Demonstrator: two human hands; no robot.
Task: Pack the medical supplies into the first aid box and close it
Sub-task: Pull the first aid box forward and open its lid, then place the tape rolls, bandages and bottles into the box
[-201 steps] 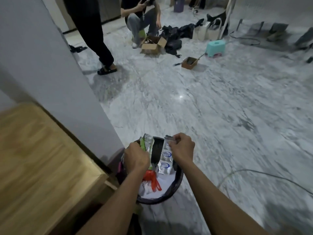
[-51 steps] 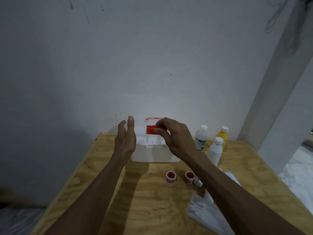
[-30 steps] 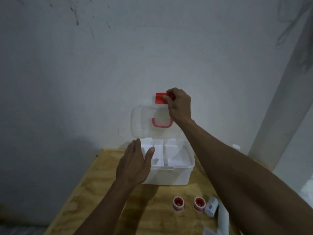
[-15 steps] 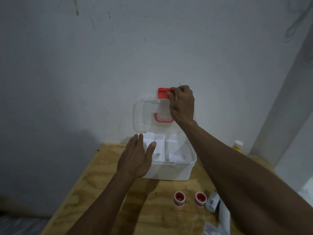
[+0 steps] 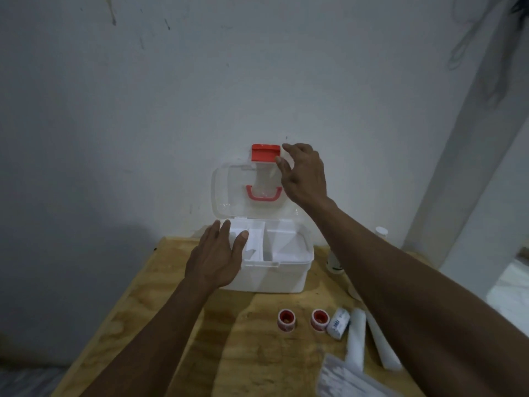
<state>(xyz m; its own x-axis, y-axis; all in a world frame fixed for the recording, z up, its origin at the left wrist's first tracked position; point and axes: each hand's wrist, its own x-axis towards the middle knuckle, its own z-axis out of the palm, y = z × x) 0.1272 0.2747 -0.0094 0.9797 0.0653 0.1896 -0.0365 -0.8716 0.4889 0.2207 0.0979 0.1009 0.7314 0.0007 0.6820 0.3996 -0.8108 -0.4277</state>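
Observation:
A white first aid box (image 5: 272, 277) stands open at the back of the wooden table (image 5: 160, 325), its clear lid (image 5: 229, 193) upright against the wall, with a red latch (image 5: 264, 152) on top and a red handle (image 5: 263, 194). My right hand (image 5: 303, 176) hovers just right of the latch, fingers apart, holding nothing. My left hand (image 5: 216, 257) lies flat on the box's left front corner, fingers spread. In front of the box lie two red tape rolls (image 5: 286, 319) (image 5: 320, 318), a small bandage roll (image 5: 339, 323), two white gauze rolls (image 5: 356, 339) and a packet of cotton swabs (image 5: 343, 381).
The box has a white divided tray inside. Bottles (image 5: 333, 263) stand to the right of the box, mostly hidden behind my right forearm. A grey wall rises directly behind the table. A pillar (image 5: 469, 138) stands at the right, with pale floor beyond it.
My right hand has let go of the red latch and opened its fingers; the lid now stands open by itself. Earlier I turned from a waste bin to this table.

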